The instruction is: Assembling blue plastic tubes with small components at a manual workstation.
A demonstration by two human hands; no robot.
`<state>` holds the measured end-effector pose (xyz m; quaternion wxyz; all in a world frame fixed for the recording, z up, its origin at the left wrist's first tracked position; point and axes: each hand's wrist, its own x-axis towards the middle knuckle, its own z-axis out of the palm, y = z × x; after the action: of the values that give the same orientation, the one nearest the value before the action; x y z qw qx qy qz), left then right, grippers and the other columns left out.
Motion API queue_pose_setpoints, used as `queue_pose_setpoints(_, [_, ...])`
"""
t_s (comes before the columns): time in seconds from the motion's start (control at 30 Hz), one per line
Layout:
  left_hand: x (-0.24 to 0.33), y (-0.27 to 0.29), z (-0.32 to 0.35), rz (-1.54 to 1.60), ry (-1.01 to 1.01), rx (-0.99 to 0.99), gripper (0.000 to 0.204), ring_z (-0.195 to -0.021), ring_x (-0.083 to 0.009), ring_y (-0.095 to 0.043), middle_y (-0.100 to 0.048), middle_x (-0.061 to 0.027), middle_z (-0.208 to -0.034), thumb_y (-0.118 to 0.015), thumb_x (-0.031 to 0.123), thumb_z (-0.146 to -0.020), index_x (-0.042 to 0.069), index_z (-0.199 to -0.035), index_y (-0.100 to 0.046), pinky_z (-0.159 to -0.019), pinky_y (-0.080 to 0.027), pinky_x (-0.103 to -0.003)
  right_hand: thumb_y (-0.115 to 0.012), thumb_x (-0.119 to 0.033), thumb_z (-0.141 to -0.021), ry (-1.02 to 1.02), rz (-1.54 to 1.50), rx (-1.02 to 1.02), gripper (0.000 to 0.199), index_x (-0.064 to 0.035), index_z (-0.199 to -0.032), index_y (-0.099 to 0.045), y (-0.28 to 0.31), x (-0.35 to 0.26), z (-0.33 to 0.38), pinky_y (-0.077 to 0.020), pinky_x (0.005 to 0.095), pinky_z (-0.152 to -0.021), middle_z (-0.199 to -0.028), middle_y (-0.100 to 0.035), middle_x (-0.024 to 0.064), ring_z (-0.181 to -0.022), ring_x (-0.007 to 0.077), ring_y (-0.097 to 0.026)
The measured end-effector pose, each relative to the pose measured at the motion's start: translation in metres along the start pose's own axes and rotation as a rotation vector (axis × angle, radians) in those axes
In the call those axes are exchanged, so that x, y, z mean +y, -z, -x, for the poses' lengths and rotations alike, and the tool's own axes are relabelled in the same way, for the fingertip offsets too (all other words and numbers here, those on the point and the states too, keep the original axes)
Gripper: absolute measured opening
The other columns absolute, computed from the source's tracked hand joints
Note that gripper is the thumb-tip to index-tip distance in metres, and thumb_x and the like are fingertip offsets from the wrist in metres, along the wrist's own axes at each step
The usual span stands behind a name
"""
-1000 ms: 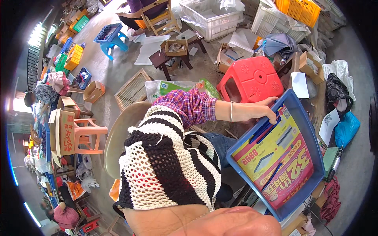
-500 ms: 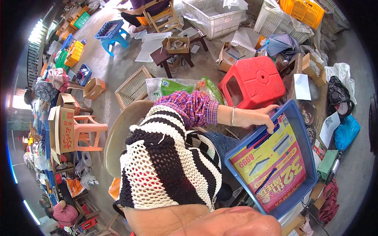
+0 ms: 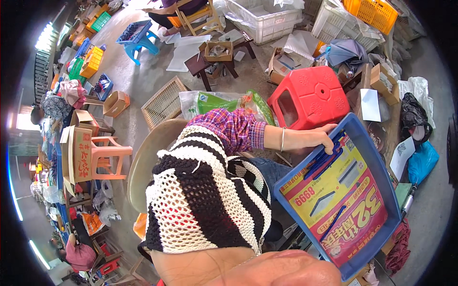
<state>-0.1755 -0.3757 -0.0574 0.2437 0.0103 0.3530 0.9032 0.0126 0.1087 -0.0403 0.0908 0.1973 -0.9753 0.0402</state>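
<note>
Cluttered workshop; concrete floor (image 3: 136, 86) is running under everything. At the top a person in purple (image 3: 191, 9) is sitting on a wooden chair, while a blue stool (image 3: 141, 48) nearby is carrying a tray of dark pieces (image 3: 129, 33). A white crate (image 3: 269, 28) is standing top centre, a yellow crate (image 3: 372, 16) is sitting further right. A dark low bench (image 3: 198, 64) is holding a small cardboard box (image 3: 219, 53); a woven frame (image 3: 163, 102) is lying on the floor, a green-and-white bag (image 3: 214, 106) beside it. At far left a pink stool (image 3: 107, 155) is standing next to a tall carton (image 3: 81, 152).

The left hand (image 3: 320, 138), in a plaid sleeve (image 3: 234, 126) with a bangle (image 3: 282, 139), is gripping the upper-left rim of a blue tray (image 3: 372, 240), digits closed over the edge. Right hand is staying out of frame; cannot tell its grip. The tray is tilting at right, just below a red stool (image 3: 312, 97). Inside, a yellow-and-pink sheet (image 3: 358, 205) is lining the bottom; several thin blue pieces (image 3: 324, 162) are bunching by the gripped rim, and one lone blue piece (image 3: 332, 223) is lying on the sheet, apart from them.
</note>
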Motion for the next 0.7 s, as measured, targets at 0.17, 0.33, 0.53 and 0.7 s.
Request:
queue_pose_setpoints(0.17, [0.005, -0.006, 0.008, -0.044, -0.066, 0.000, 0.085, -0.096, -0.0211, -0.052, -0.049, -0.0108, -0.106, -0.057, -0.001, -0.062, 0.009, -0.138, -0.021, -0.078, -0.048, -0.034, -0.046, -0.007, -0.091, 0.045, -0.004, -0.050, 0.057, -0.0185, -0.136, -0.012, 0.015, 0.004, 0.008, -0.0504, 0.0370, -0.081, -0.139, -0.009, 0.0094, -0.120, 0.0332, -0.036])
queue_pose_setpoints(0.33, [0.013, -0.007, 0.007, -0.155, -0.090, 0.000, 0.085, -0.097, -0.0210, -0.052, -0.049, -0.0103, -0.106, -0.057, -0.001, -0.062, 0.010, -0.139, -0.022, -0.079, -0.048, -0.034, -0.042, -0.007, -0.094, 0.098, -0.005, -0.101, 0.061, -0.0212, -0.141, -0.006, 0.037, 0.014, 0.003, -0.0503, 0.0371, -0.083, -0.146, -0.003, 0.0084, -0.126, 0.0339, -0.033])
queue_pose_setpoints(0.53, [0.024, -0.003, 0.016, -0.146, -0.056, -0.026, 0.085, -0.104, -0.0179, -0.051, -0.048, -0.0098, -0.119, -0.056, 0.001, -0.066, 0.013, -0.142, -0.020, -0.086, -0.046, -0.033, -0.038, -0.006, -0.096, 0.175, -0.005, -0.136, 0.064, -0.0240, -0.145, -0.001, 0.054, -0.012, -0.025, -0.0502, 0.0372, -0.086, -0.152, 0.004, 0.0073, -0.132, 0.0346, -0.030])
queue_pose_setpoints(0.7, [0.020, 0.015, 0.003, -0.187, -0.048, -0.020, 0.086, -0.096, -0.0205, -0.055, -0.051, -0.0116, -0.111, -0.058, 0.002, -0.065, 0.013, -0.141, -0.020, -0.079, -0.049, -0.033, -0.057, -0.004, -0.083, -0.359, -0.372, -0.019, 0.027, 0.0035, -0.109, -0.059, 0.049, -0.140, -0.109, -0.0457, 0.0315, -0.081, -0.102, -0.063, 0.0140, -0.092, 0.0254, -0.060])
